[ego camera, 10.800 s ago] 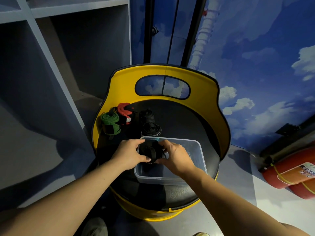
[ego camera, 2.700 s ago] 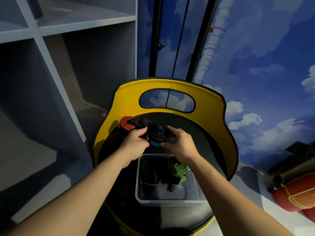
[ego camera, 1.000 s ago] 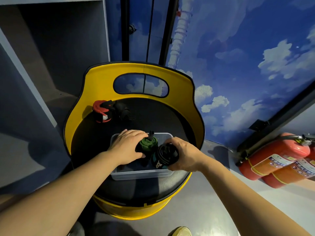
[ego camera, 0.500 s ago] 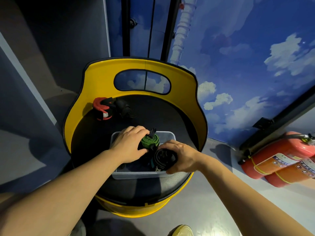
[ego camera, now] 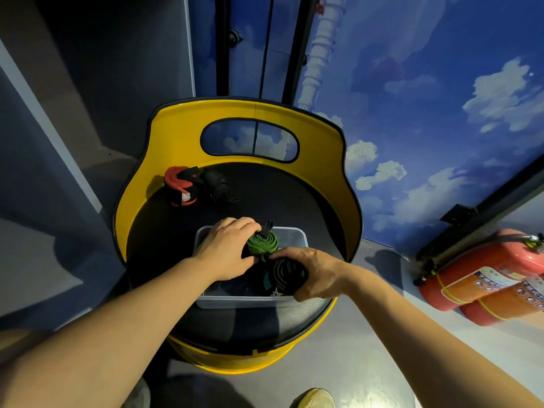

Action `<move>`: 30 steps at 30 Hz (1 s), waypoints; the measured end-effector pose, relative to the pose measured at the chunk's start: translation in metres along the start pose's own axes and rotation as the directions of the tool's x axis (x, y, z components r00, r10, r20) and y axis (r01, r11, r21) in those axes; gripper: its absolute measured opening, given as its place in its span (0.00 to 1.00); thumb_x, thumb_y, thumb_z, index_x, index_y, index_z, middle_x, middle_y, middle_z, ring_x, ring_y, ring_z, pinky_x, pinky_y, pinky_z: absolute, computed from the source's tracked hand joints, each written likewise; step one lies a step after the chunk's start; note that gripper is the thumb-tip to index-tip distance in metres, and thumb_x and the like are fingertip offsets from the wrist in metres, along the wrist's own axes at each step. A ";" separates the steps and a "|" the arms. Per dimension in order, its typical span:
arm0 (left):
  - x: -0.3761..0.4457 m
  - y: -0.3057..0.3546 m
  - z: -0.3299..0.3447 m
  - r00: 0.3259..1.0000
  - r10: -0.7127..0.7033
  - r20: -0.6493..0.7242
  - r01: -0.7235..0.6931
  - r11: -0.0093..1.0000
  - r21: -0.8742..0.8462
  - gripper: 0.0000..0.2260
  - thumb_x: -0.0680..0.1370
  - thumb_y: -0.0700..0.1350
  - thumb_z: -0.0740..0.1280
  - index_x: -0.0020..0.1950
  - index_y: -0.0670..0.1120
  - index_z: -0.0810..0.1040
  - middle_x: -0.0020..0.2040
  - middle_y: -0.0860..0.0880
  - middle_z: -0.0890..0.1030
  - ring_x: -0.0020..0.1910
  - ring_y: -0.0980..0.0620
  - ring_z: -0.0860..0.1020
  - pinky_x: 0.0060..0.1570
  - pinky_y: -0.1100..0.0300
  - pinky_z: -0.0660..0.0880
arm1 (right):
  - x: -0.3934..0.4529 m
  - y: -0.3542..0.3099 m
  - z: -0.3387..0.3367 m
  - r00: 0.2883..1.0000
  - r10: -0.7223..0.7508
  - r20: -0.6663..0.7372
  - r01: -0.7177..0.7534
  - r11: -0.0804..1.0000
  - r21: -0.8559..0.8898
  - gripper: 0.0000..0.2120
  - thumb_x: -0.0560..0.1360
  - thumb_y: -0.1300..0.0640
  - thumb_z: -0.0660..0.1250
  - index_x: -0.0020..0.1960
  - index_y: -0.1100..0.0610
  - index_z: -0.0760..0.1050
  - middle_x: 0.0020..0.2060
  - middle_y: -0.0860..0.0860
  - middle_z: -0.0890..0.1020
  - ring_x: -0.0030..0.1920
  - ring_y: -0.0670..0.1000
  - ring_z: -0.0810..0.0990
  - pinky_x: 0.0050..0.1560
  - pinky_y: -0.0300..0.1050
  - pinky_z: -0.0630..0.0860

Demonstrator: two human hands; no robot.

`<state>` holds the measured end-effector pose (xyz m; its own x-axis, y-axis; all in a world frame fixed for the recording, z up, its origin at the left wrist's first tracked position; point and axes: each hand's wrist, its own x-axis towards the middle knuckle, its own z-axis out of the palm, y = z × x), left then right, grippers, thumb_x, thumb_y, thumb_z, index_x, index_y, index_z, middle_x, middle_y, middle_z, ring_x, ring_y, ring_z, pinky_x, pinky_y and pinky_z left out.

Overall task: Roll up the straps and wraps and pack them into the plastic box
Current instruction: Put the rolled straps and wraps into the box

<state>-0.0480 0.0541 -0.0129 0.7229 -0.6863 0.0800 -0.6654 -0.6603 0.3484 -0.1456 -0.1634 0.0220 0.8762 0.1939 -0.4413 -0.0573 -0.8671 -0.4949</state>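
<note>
A wall painted with blue sky and white clouds (ego camera: pixel 441 113) stands behind a yellow drum-shaped seat (ego camera: pixel 179 136) with a black padded top and an oval cut-out in its raised back. Grey shelving (ego camera: pixel 44 119) lies to the left, and two red fire extinguishers (ego camera: pixel 485 278) lie on the grey floor at the right.

A clear rectangular plastic box (ego camera: pixel 241 300) sits on the front part of the black seat. The left hand (ego camera: pixel 228 250) reaches into the box from the left, fingers curved over the top and side of a green rolled strap (ego camera: pixel 263 242) that stands on end near the box's far wall. The right hand (ego camera: pixel 316 272) grips a black rolled strap (ego camera: pixel 284 273), fingers and thumb curled round it, at the box's near right corner just beside the green roll; whether it touches the box floor cannot be told. Other dark contents lower in the box are too shadowed to make out.

At the rear left of the seat, well apart from the box, a red-and-black rolled wrap (ego camera: pixel 179 189) lies touching a black rolled wrap (ego camera: pixel 219 188).
</note>
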 end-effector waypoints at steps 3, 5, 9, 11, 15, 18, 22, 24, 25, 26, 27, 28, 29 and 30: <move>0.000 0.001 0.000 1.000 0.003 -0.002 -0.003 1.000 0.001 0.29 0.75 0.52 0.72 0.74 0.52 0.67 0.73 0.56 0.68 0.70 0.50 0.66 0.71 0.54 0.64 | 0.000 -0.004 0.000 1.000 0.001 0.016 -0.001 1.000 -0.025 0.43 0.65 0.56 0.77 0.75 0.40 0.64 0.67 0.46 0.71 0.67 0.51 0.70 0.70 0.52 0.72; 0.001 0.001 0.001 1.000 0.001 0.003 -0.001 1.000 0.003 0.29 0.76 0.53 0.72 0.75 0.52 0.67 0.73 0.56 0.67 0.70 0.49 0.66 0.71 0.53 0.64 | 0.000 -0.006 -0.001 1.000 -0.006 0.025 0.007 0.999 -0.054 0.40 0.65 0.54 0.76 0.73 0.40 0.66 0.66 0.47 0.71 0.67 0.51 0.68 0.70 0.52 0.70; 0.001 0.000 0.002 1.000 -0.005 0.000 0.005 1.000 0.000 0.30 0.76 0.56 0.72 0.75 0.52 0.67 0.74 0.56 0.67 0.71 0.49 0.66 0.72 0.53 0.64 | 0.000 -0.011 0.000 0.999 -0.005 0.046 0.008 0.998 -0.066 0.36 0.60 0.48 0.72 0.68 0.39 0.69 0.63 0.46 0.72 0.65 0.52 0.69 0.68 0.53 0.72; 0.001 0.001 0.002 1.000 -0.001 -0.003 0.001 1.000 -0.003 0.30 0.76 0.55 0.72 0.75 0.52 0.67 0.74 0.56 0.68 0.71 0.49 0.66 0.72 0.53 0.64 | 0.001 -0.013 0.002 0.998 0.004 0.063 0.001 0.997 -0.073 0.35 0.60 0.47 0.70 0.67 0.38 0.69 0.62 0.46 0.72 0.64 0.52 0.69 0.67 0.53 0.72; 0.000 0.001 0.001 1.000 0.010 0.001 -0.010 1.000 0.002 0.30 0.75 0.56 0.72 0.75 0.52 0.68 0.74 0.56 0.68 0.71 0.50 0.66 0.72 0.54 0.64 | 0.001 -0.014 0.009 0.998 0.052 0.029 -0.048 0.990 -0.133 0.36 0.60 0.42 0.67 0.68 0.39 0.68 0.63 0.47 0.71 0.64 0.54 0.69 0.66 0.56 0.73; -0.001 0.001 0.002 1.000 0.008 0.008 -0.008 1.000 0.000 0.31 0.75 0.57 0.73 0.75 0.52 0.68 0.74 0.56 0.67 0.72 0.50 0.65 0.72 0.53 0.65 | 0.002 -0.011 0.012 0.996 0.092 0.009 -0.090 0.983 -0.163 0.37 0.61 0.35 0.63 0.71 0.40 0.68 0.64 0.49 0.66 0.64 0.57 0.70 0.66 0.57 0.72; -0.001 0.001 0.002 1.000 0.011 0.007 -0.011 1.000 0.003 0.31 0.75 0.57 0.73 0.74 0.52 0.68 0.74 0.56 0.68 0.72 0.50 0.66 0.72 0.52 0.65 | 0.000 -0.009 0.010 0.997 0.071 -0.016 -0.072 0.977 -0.202 0.35 0.66 0.34 0.60 0.72 0.41 0.67 0.62 0.50 0.68 0.62 0.57 0.72 0.67 0.54 0.70; -0.002 0.002 0.001 1.000 0.014 0.002 -0.014 1.000 0.012 0.31 0.75 0.58 0.73 0.75 0.52 0.68 0.74 0.56 0.68 0.72 0.50 0.66 0.72 0.53 0.65 | 0.000 -0.007 0.010 0.997 0.060 -0.041 -0.067 0.981 -0.185 0.31 0.70 0.33 0.59 0.71 0.41 0.68 0.62 0.49 0.71 0.63 0.56 0.72 0.68 0.54 0.68; -0.002 0.002 0.001 1.000 0.015 0.001 -0.015 1.000 0.017 0.31 0.75 0.58 0.73 0.75 0.52 0.68 0.74 0.56 0.67 0.72 0.50 0.66 0.71 0.53 0.65 | 0.000 -0.006 0.010 0.997 0.055 -0.059 -0.065 0.981 -0.181 0.29 0.72 0.33 0.59 0.71 0.41 0.69 0.62 0.48 0.72 0.63 0.55 0.73 0.68 0.54 0.68; -0.003 0.002 0.001 1.000 0.016 0.000 -0.016 1.000 0.023 0.31 0.75 0.58 0.72 0.75 0.52 0.68 0.74 0.56 0.67 0.72 0.50 0.66 0.71 0.54 0.65 | 0.000 -0.005 0.011 0.996 0.044 -0.077 -0.058 0.980 -0.191 0.27 0.74 0.33 0.59 0.70 0.41 0.69 0.62 0.48 0.73 0.63 0.55 0.73 0.69 0.55 0.68; -0.003 0.002 0.001 1.000 0.017 0.000 -0.017 0.999 0.028 0.30 0.75 0.58 0.72 0.74 0.53 0.68 0.74 0.57 0.67 0.71 0.51 0.66 0.70 0.54 0.65 | 0.000 -0.005 0.012 0.995 0.035 -0.093 -0.054 0.975 -0.213 0.25 0.76 0.35 0.59 0.70 0.42 0.69 0.62 0.48 0.74 0.63 0.54 0.74 0.69 0.55 0.68; -0.004 0.002 0.001 1.000 0.020 0.000 -0.020 0.999 0.032 0.30 0.75 0.58 0.72 0.74 0.53 0.68 0.74 0.57 0.67 0.71 0.51 0.66 0.70 0.54 0.65 | 0.000 -0.005 0.013 0.994 0.032 -0.108 -0.057 0.970 -0.235 0.24 0.77 0.35 0.59 0.70 0.43 0.69 0.62 0.48 0.74 0.62 0.55 0.75 0.68 0.55 0.68; -0.004 0.001 0.001 1.000 0.024 -0.001 -0.024 0.999 0.037 0.30 0.75 0.59 0.72 0.74 0.53 0.68 0.74 0.57 0.67 0.71 0.51 0.66 0.70 0.54 0.66 | -0.001 -0.006 0.013 0.992 0.034 -0.119 -0.064 0.964 -0.257 0.23 0.78 0.36 0.59 0.70 0.43 0.69 0.62 0.48 0.75 0.62 0.55 0.75 0.68 0.56 0.69; -0.004 0.001 0.001 1.000 0.028 -0.001 -0.028 0.999 0.043 0.30 0.75 0.59 0.72 0.74 0.54 0.67 0.73 0.58 0.67 0.70 0.51 0.66 0.69 0.53 0.66 | -0.001 -0.006 0.013 0.991 0.038 -0.130 -0.073 0.957 -0.281 0.23 0.78 0.36 0.59 0.70 0.43 0.69 0.62 0.48 0.76 0.62 0.55 0.75 0.67 0.55 0.69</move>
<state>-0.0515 0.0555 -0.0140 0.7042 -0.7043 0.0903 -0.6926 -0.6533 0.3058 -0.1522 -0.1522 0.0159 0.9280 0.1000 -0.3589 0.0157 -0.9729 -0.2306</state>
